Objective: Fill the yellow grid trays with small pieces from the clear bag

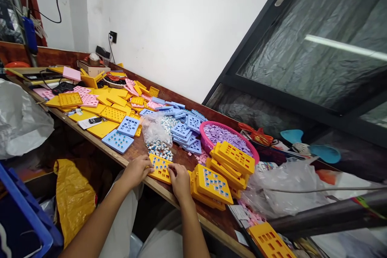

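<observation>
A yellow plastic panel [159, 169] with rows of square holes lies at the front of the bench, many holes filled with small blue-and-white pieces. My left hand [138, 172] grips its left edge, fingers bent and closed. At the right side of the panel, my right hand [181, 181] has its fingertips pinched together over the surface; whatever they hold is hidden. Just behind the panel spreads a heap of loose blue-and-white pieces [159, 150], spilling from a clear plastic bag [152, 129]. To the right, stacked yellow panels [214, 183] include a top one fitted with similar pieces.
Blue panels [184, 130] are piled behind the bag, and two more blue panels [117, 141] lie left. A pink basket [204, 139] holds purple pieces. Yellow and pink panels [113, 98] cover the far left bench. A blue crate [33, 213] stands low at left.
</observation>
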`<state>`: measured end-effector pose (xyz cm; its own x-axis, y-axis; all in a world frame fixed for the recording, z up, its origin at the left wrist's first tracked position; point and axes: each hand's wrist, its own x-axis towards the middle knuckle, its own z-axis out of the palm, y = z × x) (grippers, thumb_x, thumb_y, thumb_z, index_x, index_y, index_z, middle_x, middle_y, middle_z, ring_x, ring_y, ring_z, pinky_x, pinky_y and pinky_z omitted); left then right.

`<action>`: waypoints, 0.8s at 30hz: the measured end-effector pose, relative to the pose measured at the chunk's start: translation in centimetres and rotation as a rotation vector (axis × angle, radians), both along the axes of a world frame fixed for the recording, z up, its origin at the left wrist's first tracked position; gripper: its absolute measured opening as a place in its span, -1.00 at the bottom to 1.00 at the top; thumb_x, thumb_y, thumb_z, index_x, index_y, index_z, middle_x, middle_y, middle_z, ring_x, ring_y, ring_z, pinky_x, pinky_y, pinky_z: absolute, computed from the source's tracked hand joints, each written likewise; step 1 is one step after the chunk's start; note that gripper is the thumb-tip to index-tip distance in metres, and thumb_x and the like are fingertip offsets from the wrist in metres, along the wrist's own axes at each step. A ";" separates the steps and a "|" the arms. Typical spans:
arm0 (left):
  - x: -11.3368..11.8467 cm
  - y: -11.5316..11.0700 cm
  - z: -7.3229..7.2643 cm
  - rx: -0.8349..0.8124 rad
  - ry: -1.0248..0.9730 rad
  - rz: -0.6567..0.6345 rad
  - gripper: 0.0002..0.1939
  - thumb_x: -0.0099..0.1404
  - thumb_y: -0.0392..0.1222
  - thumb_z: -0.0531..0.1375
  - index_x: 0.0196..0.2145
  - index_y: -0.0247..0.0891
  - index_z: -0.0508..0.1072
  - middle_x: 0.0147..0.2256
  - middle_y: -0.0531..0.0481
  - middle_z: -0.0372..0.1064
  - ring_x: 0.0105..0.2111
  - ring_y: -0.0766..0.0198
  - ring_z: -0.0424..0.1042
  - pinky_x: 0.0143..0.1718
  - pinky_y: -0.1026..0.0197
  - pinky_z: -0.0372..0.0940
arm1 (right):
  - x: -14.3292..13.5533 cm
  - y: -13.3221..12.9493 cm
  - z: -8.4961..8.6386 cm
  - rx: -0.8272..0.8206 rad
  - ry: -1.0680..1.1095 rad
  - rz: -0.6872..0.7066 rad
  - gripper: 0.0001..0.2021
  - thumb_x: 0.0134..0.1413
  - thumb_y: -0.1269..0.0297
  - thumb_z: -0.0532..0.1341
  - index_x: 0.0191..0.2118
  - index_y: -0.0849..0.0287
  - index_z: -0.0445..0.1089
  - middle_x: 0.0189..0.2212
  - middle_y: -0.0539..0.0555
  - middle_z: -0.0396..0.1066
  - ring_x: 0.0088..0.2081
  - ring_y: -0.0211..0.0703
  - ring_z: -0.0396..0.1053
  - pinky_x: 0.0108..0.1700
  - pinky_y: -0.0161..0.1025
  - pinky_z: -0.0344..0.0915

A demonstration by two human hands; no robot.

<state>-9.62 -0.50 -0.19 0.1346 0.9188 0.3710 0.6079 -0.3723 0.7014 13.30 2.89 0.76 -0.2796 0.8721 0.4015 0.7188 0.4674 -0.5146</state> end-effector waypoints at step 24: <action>1.6 -2.0 -0.9 0.140 0.158 0.109 -0.77 0.50 -0.21 0.08 -0.13 -0.17 0.55 -0.18 -0.06 0.47 -0.11 0.15 0.37 -0.08 0.15 0.30 | -1.6 -3.8 2.1 0.262 -0.748 0.080 -0.74 0.40 0.26 0.07 -0.01 0.27 0.42 -0.19 0.28 0.49 -0.12 0.11 0.36 0.03 -0.01 0.18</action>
